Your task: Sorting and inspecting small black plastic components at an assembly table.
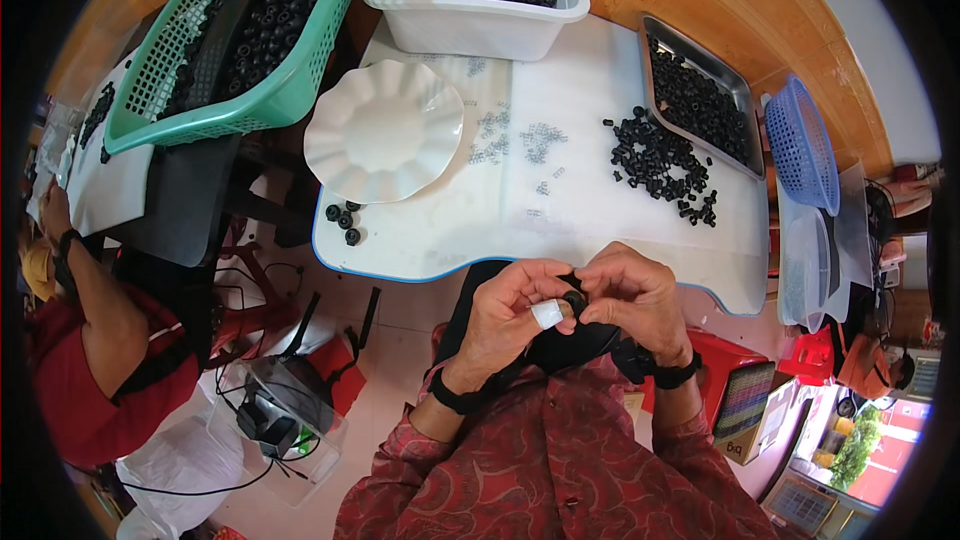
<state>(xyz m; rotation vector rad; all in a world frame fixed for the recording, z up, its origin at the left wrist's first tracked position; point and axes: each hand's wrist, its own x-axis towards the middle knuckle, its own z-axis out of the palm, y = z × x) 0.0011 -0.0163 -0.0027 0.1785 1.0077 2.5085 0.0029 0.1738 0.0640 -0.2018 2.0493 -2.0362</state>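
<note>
Close to my body, just off the table's front edge, my two hands meet around a small round black part (573,300). My left hand (505,315), with white tape around one digit, is closed on it between thumb and fingers. From the other side, my right hand (637,302) pinches at the same part; whether it holds a second small piece is hidden by the fingers. Several round black parts (346,220) lie at the table's left front edge, by a white scalloped plate (385,130). A loose heap of small black plugs (660,165) is spread on the right.
A metal tray (757,155) of black pieces stands far right, beside a blue basket (800,145). At the back are a white tub (480,28) and a green basket (270,112), both holding black parts. A co-worker in red (110,370) sits at left.
</note>
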